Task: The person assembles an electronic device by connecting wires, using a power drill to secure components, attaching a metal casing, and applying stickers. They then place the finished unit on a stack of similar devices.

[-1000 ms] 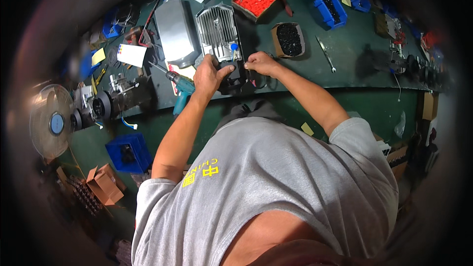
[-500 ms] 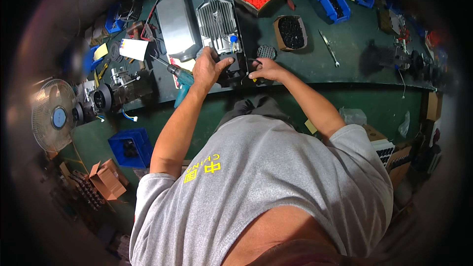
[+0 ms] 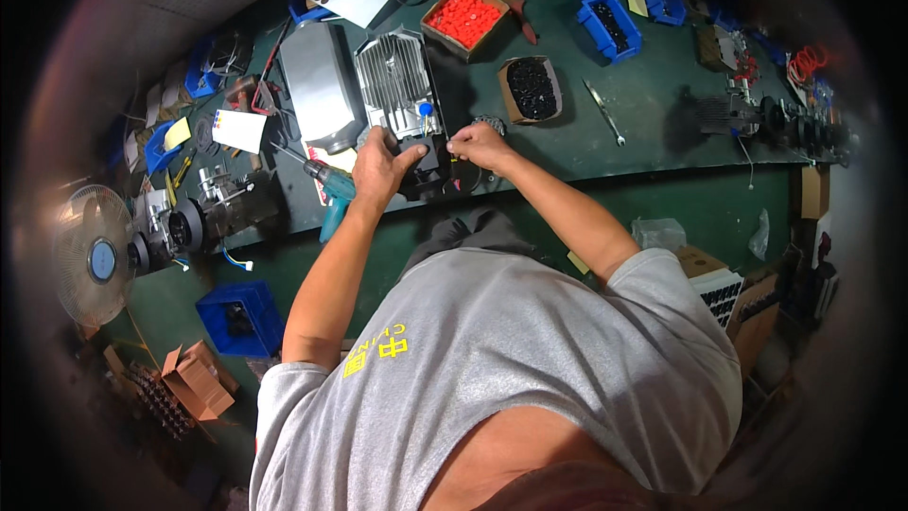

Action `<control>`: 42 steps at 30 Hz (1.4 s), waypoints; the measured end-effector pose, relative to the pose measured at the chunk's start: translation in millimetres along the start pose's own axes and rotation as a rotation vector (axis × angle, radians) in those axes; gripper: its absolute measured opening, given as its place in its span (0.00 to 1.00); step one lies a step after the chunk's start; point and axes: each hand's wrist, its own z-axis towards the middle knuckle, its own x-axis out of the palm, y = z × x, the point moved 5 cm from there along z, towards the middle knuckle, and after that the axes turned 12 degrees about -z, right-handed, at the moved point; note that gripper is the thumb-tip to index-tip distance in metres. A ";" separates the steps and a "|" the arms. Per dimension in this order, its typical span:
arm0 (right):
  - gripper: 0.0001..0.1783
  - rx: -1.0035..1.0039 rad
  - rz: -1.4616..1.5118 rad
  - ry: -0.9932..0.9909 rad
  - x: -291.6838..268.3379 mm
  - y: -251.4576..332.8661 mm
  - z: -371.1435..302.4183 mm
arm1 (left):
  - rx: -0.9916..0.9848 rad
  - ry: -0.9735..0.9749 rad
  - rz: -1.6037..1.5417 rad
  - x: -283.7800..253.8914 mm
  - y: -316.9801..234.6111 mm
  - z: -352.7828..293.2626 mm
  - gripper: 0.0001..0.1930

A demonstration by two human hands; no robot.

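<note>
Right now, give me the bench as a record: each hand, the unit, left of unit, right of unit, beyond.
Left hand: at near end of finned metal unit
Right hand: fingers pinched beside black block; anything held unclear
Unit: fins up, blue round piece near its right edge
Left: silver housing, teal drill
Right: boxed black pieces, wrench
Beyond: boxed red pieces

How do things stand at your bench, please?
Left grip at black part, near end of finned metal unit; right grip pinched at its right edge, contents unclear. Unit on green bench. Teal drill close on the left.
</note>
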 end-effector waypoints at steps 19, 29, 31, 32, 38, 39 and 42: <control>0.17 -0.015 -1.107 -0.515 -159.0 -16.1 -16.6 | -0.085 -0.302 0.253 -47.4 156.2 -90.4 0.33; 0.10 -0.112 -0.844 -0.642 -174.1 -29.6 -5.9 | -0.225 -0.350 0.302 -47.4 192.9 -78.4 0.42; 0.11 -0.160 -0.665 -0.757 -173.1 -26.2 -13.9 | -0.259 -0.367 0.313 -49.4 194.8 -66.5 0.44; 0.11 -0.147 -0.586 -0.779 -166.2 -18.9 -21.2 | -0.320 -0.359 0.321 -48.4 195.9 -70.2 0.46; 0.16 -0.136 0.355 -0.405 -92.9 31.2 -56.2 | -0.318 -0.336 0.264 -44.2 217.0 -72.2 0.51; 0.20 -0.137 0.376 -0.363 -82.9 37.1 -61.6 | -0.323 -0.317 0.267 -46.2 214.9 -75.1 0.49; 0.15 -0.167 0.488 -0.265 -48.0 69.5 -81.0 | -0.159 -0.361 0.245 -60.8 205.8 -104.2 0.48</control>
